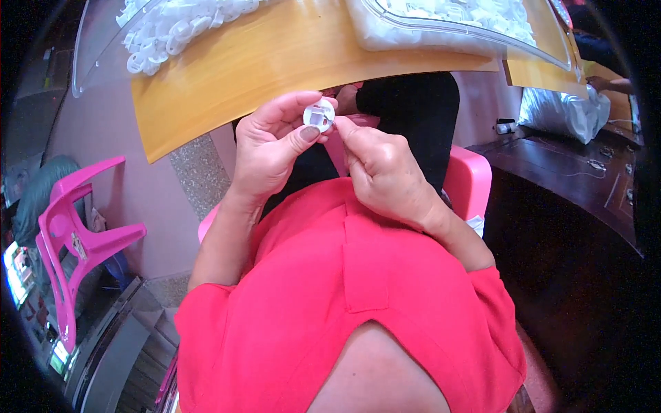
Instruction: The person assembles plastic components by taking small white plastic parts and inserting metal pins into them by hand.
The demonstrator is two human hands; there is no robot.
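Tabletop of smooth yellow-orange board (289, 51), its near edge curving across the upper view; on its left part, one heap of small white plastic pieces (180, 31), rounded and loosely piled; on its right part, one clear plastic tray (427, 39) with curved corners, filled with further white pieces (471, 12). At left, one bright pink plastic chair (72, 227) against a pale wall. At right, one dark brown table (558, 162) bearing one silvery-white plastic bag (561, 113), another person's hand (600, 83) beside it. Seated wearer: red short-sleeved top (296, 296), black trousers (413, 100). Principal item: one small round white plastic piece (317, 111) with a recessed centre, held above the lap, just off the tabletop's near edge. Left hand (268, 141): thumb and fingers closed about the rim of the piece, holding it from the left. Right hand (385, 165): fingers curled, index finger and thumb drawn together at the piece's right edge; whether they pinch anything small, cannot be told
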